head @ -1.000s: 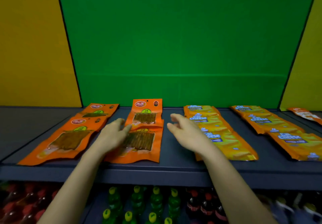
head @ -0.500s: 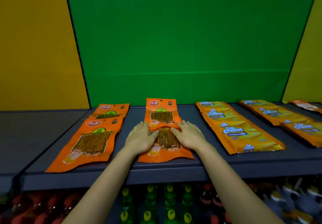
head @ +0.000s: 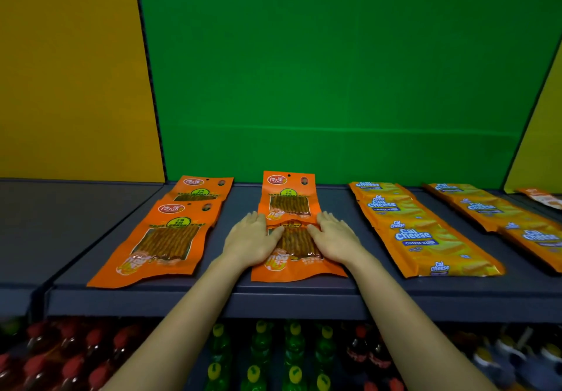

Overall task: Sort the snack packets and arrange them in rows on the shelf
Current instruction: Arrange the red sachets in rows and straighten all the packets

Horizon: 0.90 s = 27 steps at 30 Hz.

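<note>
On the dark shelf (head: 304,293) lie rows of snack packets. In the middle row a front orange stick-snack packet (head: 296,266) overlaps a rear orange packet (head: 289,196). My left hand (head: 252,240) rests flat on the front packet's left side and my right hand (head: 334,238) on its right side, fingers spread, gripping nothing. To the left lie two more orange packets (head: 158,238), also overlapping. A row of yellow Cal Cheese wafer packets (head: 425,238) runs to the right, with a second yellow row (head: 501,211) beyond it.
A green back panel (head: 334,71) stands behind the shelf, with yellow panels at both sides. An orange packet (head: 541,197) shows at the far right edge. Below the shelf stand red-capped, green and dark bottles (head: 292,357).
My hands came together from apart onto the front middle orange packet, and it now lies straighter under the rear one. The view shifted left and closer.
</note>
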Motion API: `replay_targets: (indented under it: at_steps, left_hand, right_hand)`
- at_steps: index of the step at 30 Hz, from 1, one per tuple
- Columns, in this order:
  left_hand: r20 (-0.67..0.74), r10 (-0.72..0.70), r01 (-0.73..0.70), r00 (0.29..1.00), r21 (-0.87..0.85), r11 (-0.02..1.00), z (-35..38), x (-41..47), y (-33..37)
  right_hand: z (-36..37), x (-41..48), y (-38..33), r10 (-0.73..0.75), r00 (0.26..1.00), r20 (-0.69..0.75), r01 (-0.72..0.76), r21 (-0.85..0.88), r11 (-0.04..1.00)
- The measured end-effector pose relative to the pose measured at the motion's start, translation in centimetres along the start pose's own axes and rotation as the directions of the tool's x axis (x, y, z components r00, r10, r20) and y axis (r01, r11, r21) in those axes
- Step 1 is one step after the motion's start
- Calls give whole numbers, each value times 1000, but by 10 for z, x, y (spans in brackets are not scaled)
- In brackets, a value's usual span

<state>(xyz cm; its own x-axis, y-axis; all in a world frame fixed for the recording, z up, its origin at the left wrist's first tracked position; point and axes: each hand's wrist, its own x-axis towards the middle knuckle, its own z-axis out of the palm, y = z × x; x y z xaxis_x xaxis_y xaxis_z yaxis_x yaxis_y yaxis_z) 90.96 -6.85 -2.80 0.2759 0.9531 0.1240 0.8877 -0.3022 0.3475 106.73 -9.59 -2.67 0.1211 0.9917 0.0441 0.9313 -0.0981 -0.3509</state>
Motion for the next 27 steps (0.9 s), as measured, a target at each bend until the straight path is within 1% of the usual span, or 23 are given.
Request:
replay_targets:
  at_steps: [2, 4, 6, 9, 11, 14, 16, 18, 20, 23, 25, 27]
  left_hand:
    - [22, -11, 11, 1000, -19, 1000, -1, -2, 0]
    - [-4, -11, 10, 1000, -51, 999, -5, -5, 1]
    - [-109, 10, -17, 994, -65, 998, -12, -10, 1]
    - [-263, 33, -44, 964, -33, 998, -32, -14, -7]
    - [-316, 15, -26, 949, -30, 999, -49, -14, -23]
    - [-360, -56, 32, 931, -72, 997, -75, -13, -64]
    - [-343, -115, 90, 932, -87, 992, -86, -15, -98]
    - [-296, -176, 142, 939, -134, 981, -91, -19, -128]
    - [-225, -216, 174, 950, -195, 965, -92, -25, -151]
    - [-74, -209, 181, 975, -276, 944, -89, -31, -171]
    - [10, -165, 160, 986, -323, 933, -92, -33, -180]
    - [48, -132, 141, 990, -353, 925, -94, -34, -184]
  right_hand:
    - [-1, 0, -1, 8, 1000, -3, -8, 6, 1000]
    - [-5, -3, -4, 17, 1000, -18, -17, 11, 1000]
    - [-11, -8, -10, 4, 999, -48, -4, 7, 1000]
    - [-23, -21, -31, -87, 991, -97, 92, 50, 994]
    - [-32, -30, -53, -146, 985, -91, 157, 117, 981]
    - [-31, -35, -87, -200, 980, -20, 200, 190, 961]
    - [-20, -35, -110, -219, 975, 45, 203, 234, 951]
    - [-7, -33, -130, -201, 970, 140, 164, 241, 957]
    - [6, -30, -151, -170, 968, 183, 114, 281, 953]
    - [26, -25, -178, -119, 978, 171, 45, 387, 921]
    - [39, -21, -189, -89, 986, 142, 28, 381, 924]
    - [47, -20, -194, -51, 994, 99, 15, 331, 943]
